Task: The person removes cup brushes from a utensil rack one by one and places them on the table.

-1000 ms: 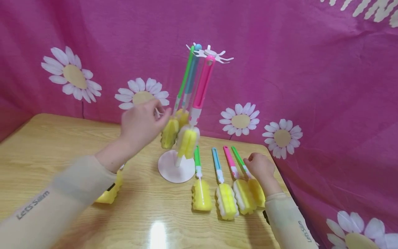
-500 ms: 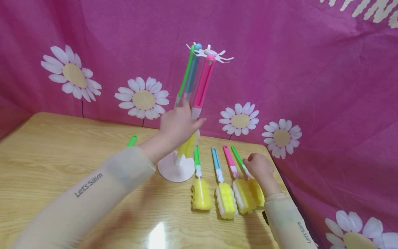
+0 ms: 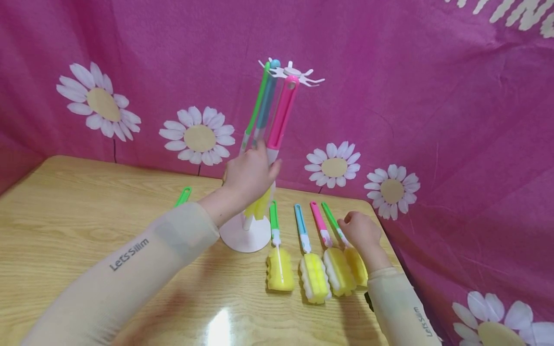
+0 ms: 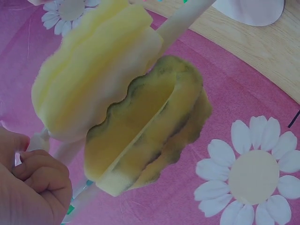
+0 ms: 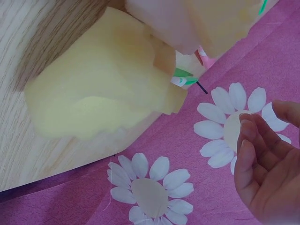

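Note:
My left hand (image 3: pixel 248 173) grips the white neck of a pink-handled sponge brush (image 3: pixel 283 113), which hangs from a white rack (image 3: pixel 293 73). In the left wrist view its yellow and white sponge (image 4: pixel 93 75) stands above my curled fingers. Beside it hang a green-handled brush (image 3: pixel 258 98) and a blue-handled brush (image 3: pixel 267 103), their lower parts mostly behind my hand in the head view. My right hand (image 3: pixel 363 234) is near the far-right green-handled brush (image 3: pixel 332 218) on the table. Its fingers are loosely bent with nothing between them, as the right wrist view shows.
Three more sponge brushes lie on the table: green-handled (image 3: pixel 280 269), blue-handled (image 3: pixel 315 276) and pink-handled (image 3: pixel 338 271). Another green handle (image 3: pixel 183 195) shows behind my left forearm. The rack's round white base (image 3: pixel 242 242) stands midtable. A magenta flowered cloth (image 3: pixel 182 48) hangs behind.
My left hand has moved right, from beside the hanging sponges onto the pink brush's neck. In the last half second it shifted slightly left. The right hand has stayed put.

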`<state>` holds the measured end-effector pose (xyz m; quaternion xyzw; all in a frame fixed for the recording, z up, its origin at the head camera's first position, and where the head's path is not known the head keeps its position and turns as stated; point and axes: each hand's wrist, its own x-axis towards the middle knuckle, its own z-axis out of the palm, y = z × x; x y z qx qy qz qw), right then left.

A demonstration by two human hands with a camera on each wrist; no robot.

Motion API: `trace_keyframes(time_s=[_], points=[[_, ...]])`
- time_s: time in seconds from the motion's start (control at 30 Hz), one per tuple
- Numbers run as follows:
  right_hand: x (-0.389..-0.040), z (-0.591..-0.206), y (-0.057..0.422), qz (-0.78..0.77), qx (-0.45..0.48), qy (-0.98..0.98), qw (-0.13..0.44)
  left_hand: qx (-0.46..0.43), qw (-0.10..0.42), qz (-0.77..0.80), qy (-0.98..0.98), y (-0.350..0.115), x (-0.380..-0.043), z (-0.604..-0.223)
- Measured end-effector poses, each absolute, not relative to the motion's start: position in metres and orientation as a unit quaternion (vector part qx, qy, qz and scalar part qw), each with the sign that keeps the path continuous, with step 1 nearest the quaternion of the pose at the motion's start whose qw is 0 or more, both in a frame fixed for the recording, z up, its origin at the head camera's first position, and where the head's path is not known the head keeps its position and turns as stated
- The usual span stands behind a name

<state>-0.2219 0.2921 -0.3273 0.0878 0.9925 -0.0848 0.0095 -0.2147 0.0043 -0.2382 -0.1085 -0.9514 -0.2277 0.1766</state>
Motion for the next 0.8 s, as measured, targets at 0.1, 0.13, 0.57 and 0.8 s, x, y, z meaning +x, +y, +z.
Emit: trace_keyframes(time_s=[0.1, 0.13, 0.57, 0.8], points=[[-0.221, -0.327, 0.292, -0.084, 0.09, 0.992, 0.012, -0.105, 0.175, -0.231, -0.951, 0.005, -0.214, -0.238], [-0.221, -0.327, 0.292, -0.083, 0.091, 0.992, 0.012, -0.105, 0.174, -0.231, -0.951, 0.005, -0.214, -0.238], [-0.221, -0.328, 0.296, -0.084, 0.092, 0.992, 0.018, -0.137, 0.21, -0.249, -0.935, 0.004, -0.197, -0.23], [-0.222, -0.329, 0.297, -0.082, 0.092, 0.992, 0.015, -0.13, 0.221, -0.25, -0.934, -0.018, -0.179, -0.213]])
